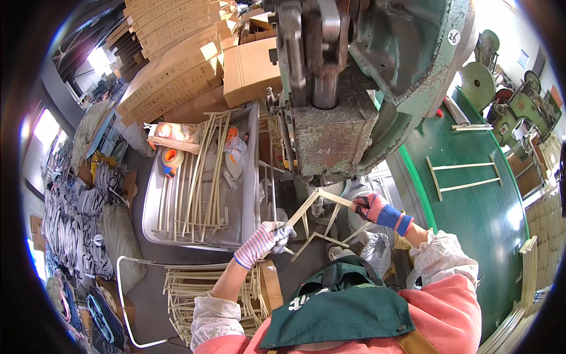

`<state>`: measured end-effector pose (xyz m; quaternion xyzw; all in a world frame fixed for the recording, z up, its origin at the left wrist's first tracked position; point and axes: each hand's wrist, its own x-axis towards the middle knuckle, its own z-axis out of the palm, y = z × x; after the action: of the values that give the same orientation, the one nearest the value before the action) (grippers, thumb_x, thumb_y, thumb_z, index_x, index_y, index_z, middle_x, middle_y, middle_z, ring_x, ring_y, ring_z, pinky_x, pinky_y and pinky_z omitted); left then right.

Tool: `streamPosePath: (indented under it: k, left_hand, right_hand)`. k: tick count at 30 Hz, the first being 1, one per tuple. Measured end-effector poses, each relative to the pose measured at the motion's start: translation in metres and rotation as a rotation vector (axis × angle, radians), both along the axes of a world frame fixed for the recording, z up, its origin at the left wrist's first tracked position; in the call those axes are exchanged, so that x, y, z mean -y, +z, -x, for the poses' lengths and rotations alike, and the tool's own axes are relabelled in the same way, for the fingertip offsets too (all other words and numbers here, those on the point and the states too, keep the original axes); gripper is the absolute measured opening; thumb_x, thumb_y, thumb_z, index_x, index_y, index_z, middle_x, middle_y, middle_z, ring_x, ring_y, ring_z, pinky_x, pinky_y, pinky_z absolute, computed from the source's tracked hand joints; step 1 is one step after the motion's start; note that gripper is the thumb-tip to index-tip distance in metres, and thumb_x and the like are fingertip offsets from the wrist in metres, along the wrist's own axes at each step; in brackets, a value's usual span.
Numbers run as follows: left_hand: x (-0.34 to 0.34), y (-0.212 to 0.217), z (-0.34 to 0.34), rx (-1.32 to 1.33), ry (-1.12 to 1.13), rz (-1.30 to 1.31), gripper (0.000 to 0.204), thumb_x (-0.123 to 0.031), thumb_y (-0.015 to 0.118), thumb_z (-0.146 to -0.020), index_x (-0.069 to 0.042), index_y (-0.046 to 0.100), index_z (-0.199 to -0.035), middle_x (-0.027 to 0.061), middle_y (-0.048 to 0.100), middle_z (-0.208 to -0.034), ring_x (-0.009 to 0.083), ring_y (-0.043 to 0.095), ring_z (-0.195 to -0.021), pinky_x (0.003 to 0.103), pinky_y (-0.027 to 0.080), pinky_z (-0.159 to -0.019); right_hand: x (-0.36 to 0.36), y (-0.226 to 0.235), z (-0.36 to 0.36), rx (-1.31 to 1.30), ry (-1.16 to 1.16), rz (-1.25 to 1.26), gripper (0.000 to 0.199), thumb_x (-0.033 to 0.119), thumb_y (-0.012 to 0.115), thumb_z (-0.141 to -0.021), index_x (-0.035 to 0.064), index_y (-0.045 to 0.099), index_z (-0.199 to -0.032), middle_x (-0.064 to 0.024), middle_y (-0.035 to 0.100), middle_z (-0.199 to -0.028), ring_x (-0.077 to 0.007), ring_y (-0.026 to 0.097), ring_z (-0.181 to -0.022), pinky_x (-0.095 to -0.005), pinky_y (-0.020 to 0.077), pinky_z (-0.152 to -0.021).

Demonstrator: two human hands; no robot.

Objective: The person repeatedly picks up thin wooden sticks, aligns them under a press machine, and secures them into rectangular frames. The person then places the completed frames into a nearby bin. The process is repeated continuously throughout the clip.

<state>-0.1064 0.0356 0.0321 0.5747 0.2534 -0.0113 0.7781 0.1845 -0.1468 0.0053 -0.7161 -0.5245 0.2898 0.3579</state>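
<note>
A cream-coloured frame of thin bars joined by crosspieces (303, 210) is held between my hands, just below the ram block (330, 138) of a large green press. My left hand (264, 242), in a striped glove with grey fingertips, is closed around its left end. My right hand (377, 210), gloved in red and blue, grips the bar at its upper right. The frame is bent into an angle, its peak near the underside of the press. The press hides whatever lies directly beneath the ram.
Left of the press, a pale tub (147, 218) holds several similar frames, a tape dispenser (171, 159) and a plastic bag. More frames (200, 295) are piled lower left. Cardboard boxes (171, 65) are stacked behind. On the right, a green conveyor belt (466, 230) carries a flat frame (466, 166).
</note>
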Motion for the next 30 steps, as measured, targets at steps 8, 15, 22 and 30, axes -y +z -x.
streamPosePath:
  k: [8,15,22,30]
  left_hand:
    - [-0.012,0.003,-0.004,-0.033,-0.102,0.073,0.026,-0.023,0.054,-0.093,0.001,0.06,-0.088,-0.0043,0.042,-0.055,0.0058,0.038,-0.046,0.021,0.034,-0.045]
    - [0.007,-0.01,-0.003,0.002,0.211,-0.292,0.018,-0.016,0.053,-0.093,0.0,0.061,-0.089,-0.004,0.046,-0.057,0.0048,0.043,-0.049,0.021,0.038,-0.047]
    - [0.012,-0.002,-0.006,-0.11,0.133,-0.703,0.02,-0.02,0.055,-0.091,0.0,0.062,-0.089,0.0018,0.055,-0.06,0.0088,0.048,-0.054,0.026,0.042,-0.053]
    - [0.019,0.009,-0.016,-0.087,0.097,-0.837,0.015,-0.015,0.06,-0.087,-0.002,0.065,-0.086,-0.0012,0.054,-0.059,0.0055,0.044,-0.052,0.025,0.04,-0.048]
  right_hand:
    - [-0.003,0.003,-0.004,-0.051,-0.017,0.098,0.014,0.008,0.057,-0.079,0.0063,0.067,-0.09,-0.0084,0.06,-0.063,-0.0112,0.05,-0.057,-0.0275,0.0434,-0.056]
    - [0.006,-0.007,0.006,0.253,-0.096,-0.257,0.018,0.006,0.057,-0.078,0.0038,0.066,-0.093,-0.0169,0.063,-0.074,-0.0302,0.061,-0.067,-0.0366,0.0473,-0.063]
    - [0.011,0.005,0.012,0.255,-0.105,-0.163,0.023,0.006,0.057,-0.077,0.0058,0.066,-0.098,-0.0189,0.063,-0.079,-0.0305,0.063,-0.071,-0.0358,0.0488,-0.065]
    - [0.035,0.033,0.007,0.206,-0.044,-0.097,0.024,0.006,0.055,-0.081,0.0063,0.067,-0.102,-0.0126,0.06,-0.065,-0.0097,0.053,-0.057,-0.0262,0.0471,-0.057]
